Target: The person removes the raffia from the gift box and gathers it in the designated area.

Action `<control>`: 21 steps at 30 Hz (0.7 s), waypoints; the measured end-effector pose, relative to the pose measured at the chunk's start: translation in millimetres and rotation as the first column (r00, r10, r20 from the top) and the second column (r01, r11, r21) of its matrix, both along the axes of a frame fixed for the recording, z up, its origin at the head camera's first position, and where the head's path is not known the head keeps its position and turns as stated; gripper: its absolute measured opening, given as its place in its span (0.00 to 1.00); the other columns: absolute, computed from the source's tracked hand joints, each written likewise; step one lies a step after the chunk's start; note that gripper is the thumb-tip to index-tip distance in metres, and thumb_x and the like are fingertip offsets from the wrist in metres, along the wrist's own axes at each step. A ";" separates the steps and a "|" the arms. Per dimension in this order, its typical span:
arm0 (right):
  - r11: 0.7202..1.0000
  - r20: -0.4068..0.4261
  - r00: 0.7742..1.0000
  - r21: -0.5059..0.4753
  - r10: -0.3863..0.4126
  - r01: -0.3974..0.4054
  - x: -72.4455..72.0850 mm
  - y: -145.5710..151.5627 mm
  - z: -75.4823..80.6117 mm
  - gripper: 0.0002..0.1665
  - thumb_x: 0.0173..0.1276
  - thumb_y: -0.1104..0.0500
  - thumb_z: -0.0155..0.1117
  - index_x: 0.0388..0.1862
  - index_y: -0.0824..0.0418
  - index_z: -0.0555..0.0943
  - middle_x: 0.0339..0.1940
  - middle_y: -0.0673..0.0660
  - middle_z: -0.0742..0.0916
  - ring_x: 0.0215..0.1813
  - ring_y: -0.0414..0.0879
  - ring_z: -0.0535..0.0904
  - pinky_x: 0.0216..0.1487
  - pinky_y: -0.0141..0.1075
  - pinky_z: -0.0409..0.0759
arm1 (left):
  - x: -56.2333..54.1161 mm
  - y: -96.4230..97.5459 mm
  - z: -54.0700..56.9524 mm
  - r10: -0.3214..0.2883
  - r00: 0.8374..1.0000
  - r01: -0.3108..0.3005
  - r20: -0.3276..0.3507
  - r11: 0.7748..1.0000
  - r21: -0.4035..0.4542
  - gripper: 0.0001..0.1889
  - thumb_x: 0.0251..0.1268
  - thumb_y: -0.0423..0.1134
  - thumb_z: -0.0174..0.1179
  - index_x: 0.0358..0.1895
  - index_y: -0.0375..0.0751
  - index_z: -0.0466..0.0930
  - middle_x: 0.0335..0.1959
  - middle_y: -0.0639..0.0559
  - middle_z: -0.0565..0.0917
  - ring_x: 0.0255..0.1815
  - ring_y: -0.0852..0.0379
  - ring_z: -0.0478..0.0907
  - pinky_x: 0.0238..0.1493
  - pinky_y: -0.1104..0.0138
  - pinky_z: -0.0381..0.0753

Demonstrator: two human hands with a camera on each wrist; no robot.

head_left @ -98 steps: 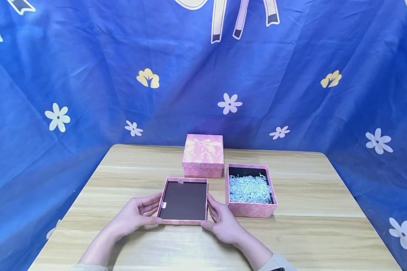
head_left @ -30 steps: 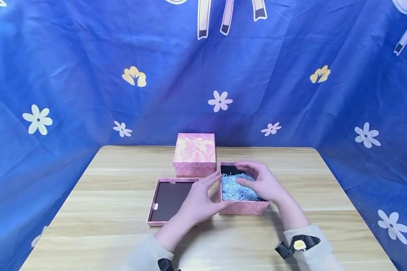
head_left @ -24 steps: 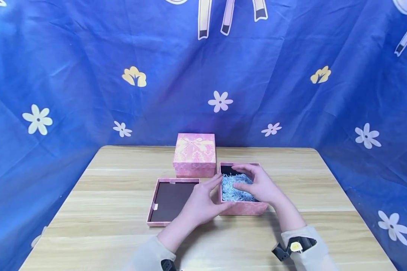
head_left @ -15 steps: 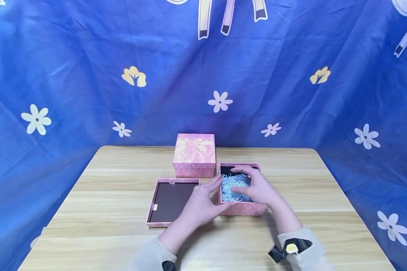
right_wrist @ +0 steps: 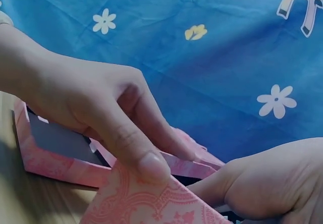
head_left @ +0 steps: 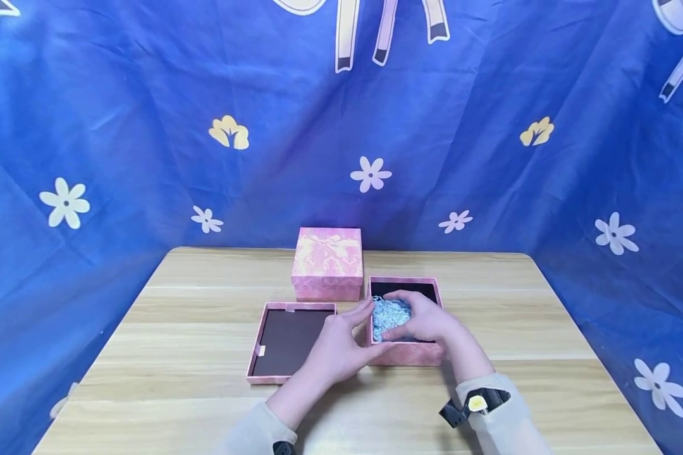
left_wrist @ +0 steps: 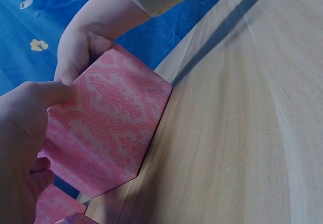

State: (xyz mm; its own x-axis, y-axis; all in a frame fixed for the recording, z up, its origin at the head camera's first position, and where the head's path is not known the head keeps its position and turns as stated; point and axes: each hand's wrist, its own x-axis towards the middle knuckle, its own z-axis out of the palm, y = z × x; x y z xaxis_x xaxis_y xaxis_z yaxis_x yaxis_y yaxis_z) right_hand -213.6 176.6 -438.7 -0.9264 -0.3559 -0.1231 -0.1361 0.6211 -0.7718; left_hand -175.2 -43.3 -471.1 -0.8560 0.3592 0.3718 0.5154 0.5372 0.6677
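Observation:
In the head view a pink patterned box (head_left: 405, 356) without its lid stands right of the middle, dark inside. My left hand (head_left: 337, 347) grips its near left corner, thumb on the front wall and fingers along the left side; the left wrist view shows the thumb at the rim of the box (left_wrist: 113, 113). My right hand (head_left: 427, 321) reaches into the box, fingers and thumb curved around a bunch of pale blue shredded paper (head_left: 389, 316), which lies bunched against the left side. In the right wrist view the right hand's (right_wrist: 277, 183) fingertips are hidden below the rim.
A pink box lid (head_left: 290, 341) lies inside up left of the box, partly behind the left forearm. Behind stands a closed pink box (head_left: 327, 260) with a ribbon bow. All rest on a wooden table (head_left: 182, 341) before a blue patterned curtain (head_left: 296, 164).
Earlier both hands held the lid; they have since moved right to the box. My right hand has shifted left inside it, drawing the shredded paper together and baring the dark right side.

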 end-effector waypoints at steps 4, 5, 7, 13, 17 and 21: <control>1.000 0.034 0.999 -0.001 0.008 -0.008 -6.7 -0.2 -2.9 0.50 0.48 0.58 0.91 0.71 0.62 0.79 0.65 0.60 0.83 0.62 0.56 0.77 0.71 0.58 0.73 | 0.6 1.3 -1.0 0.019 1.000 -0.019 -0.007 1.000 -0.001 0.43 0.57 0.60 0.78 0.70 0.35 0.79 0.72 0.49 0.78 0.52 0.48 0.85 0.61 0.54 0.82; 1.000 0.047 0.999 -0.001 0.002 -0.002 -7.8 0.0 -3.9 0.50 0.47 0.58 0.91 0.71 0.61 0.79 0.65 0.60 0.83 0.62 0.55 0.77 0.71 0.57 0.73 | 0.9 1.7 -1.1 0.017 1.000 -0.017 -0.008 1.000 0.004 0.43 0.57 0.60 0.78 0.70 0.35 0.79 0.71 0.48 0.78 0.56 0.47 0.84 0.64 0.52 0.81; 1.000 0.068 0.998 -0.005 -0.010 0.010 -10.1 -0.5 -6.4 0.50 0.45 0.60 0.92 0.71 0.59 0.80 0.65 0.58 0.83 0.61 0.55 0.77 0.71 0.56 0.73 | 1.5 2.1 -1.0 0.013 1.000 -0.013 -0.008 1.000 0.010 0.44 0.58 0.61 0.78 0.70 0.34 0.79 0.71 0.49 0.78 0.61 0.46 0.83 0.69 0.48 0.76; 0.996 0.022 0.996 0.037 0.083 -0.083 -12.7 -2.8 -8.8 0.47 0.44 0.65 0.89 0.67 0.63 0.82 0.58 0.56 0.86 0.56 0.51 0.79 0.67 0.52 0.76 | 2.9 3.3 -0.8 0.025 1.000 -0.025 -0.009 1.000 0.014 0.44 0.58 0.63 0.77 0.70 0.35 0.80 0.71 0.50 0.79 0.44 0.50 0.85 0.58 0.55 0.84; 0.983 -0.018 0.985 0.069 0.172 -0.170 -14.3 -3.3 -8.5 0.40 0.43 0.70 0.83 0.61 0.66 0.84 0.48 0.54 0.87 0.46 0.46 0.79 0.56 0.43 0.81 | 3.3 3.5 -1.4 0.046 0.999 -0.046 -0.004 0.999 0.004 0.44 0.58 0.65 0.76 0.70 0.37 0.80 0.71 0.56 0.78 0.52 0.49 0.85 0.65 0.51 0.80; 0.983 -0.020 0.984 0.066 0.176 -0.174 -15.9 -1.5 -10.6 0.37 0.42 0.73 0.80 0.58 0.67 0.85 0.44 0.52 0.87 0.42 0.44 0.79 0.49 0.39 0.81 | 3.5 4.2 -1.8 0.050 0.999 -0.050 0.009 0.999 0.005 0.44 0.57 0.65 0.77 0.70 0.38 0.81 0.72 0.60 0.77 0.48 0.53 0.85 0.71 0.49 0.75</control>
